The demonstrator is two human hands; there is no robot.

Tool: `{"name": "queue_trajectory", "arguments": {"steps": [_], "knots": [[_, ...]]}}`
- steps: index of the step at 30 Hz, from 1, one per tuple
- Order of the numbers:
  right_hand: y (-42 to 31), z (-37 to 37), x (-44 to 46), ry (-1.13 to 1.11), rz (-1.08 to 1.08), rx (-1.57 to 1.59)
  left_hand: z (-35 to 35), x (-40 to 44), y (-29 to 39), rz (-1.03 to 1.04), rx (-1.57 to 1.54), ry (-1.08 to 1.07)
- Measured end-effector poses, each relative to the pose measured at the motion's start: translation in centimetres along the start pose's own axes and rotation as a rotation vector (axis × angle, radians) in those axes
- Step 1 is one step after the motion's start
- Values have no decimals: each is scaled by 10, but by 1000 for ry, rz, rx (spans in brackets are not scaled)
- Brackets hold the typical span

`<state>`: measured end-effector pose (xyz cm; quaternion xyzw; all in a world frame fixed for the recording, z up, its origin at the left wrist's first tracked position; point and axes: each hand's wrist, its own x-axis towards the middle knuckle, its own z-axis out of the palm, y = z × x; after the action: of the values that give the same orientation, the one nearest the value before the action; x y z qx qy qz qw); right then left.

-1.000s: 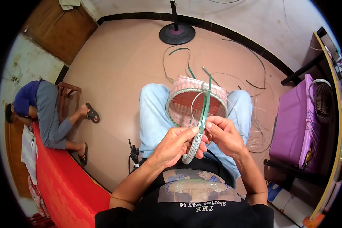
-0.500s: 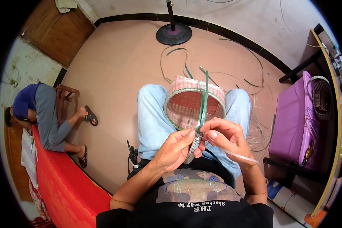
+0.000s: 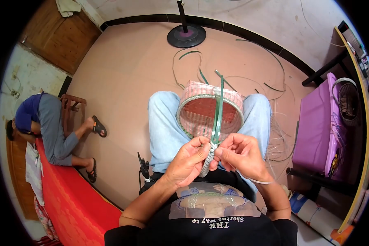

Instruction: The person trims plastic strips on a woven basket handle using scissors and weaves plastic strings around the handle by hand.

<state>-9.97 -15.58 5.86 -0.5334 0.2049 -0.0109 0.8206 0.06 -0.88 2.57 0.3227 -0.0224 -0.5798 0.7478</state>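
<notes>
The braided handle (image 3: pixel 207 163) lies between both hands' fingers (image 3: pixel 202 152), pinched by left and right alike.

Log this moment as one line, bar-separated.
Left hand: pinching braided band | Right hand: fingers at band's upper end | Green strips: extending from band across basket | Basket: between knees

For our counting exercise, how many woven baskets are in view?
2: the pink basket in the centre and the dark basket at right, by the purple bin. Others may be hidden.
</notes>
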Motion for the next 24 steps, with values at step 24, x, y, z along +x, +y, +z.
{"name": "queue_trajectory", "arguments": {"steps": [24], "knots": [[20, -5, 12, 44, -103, 174, 6, 10, 24, 100, 349, 41]]}}
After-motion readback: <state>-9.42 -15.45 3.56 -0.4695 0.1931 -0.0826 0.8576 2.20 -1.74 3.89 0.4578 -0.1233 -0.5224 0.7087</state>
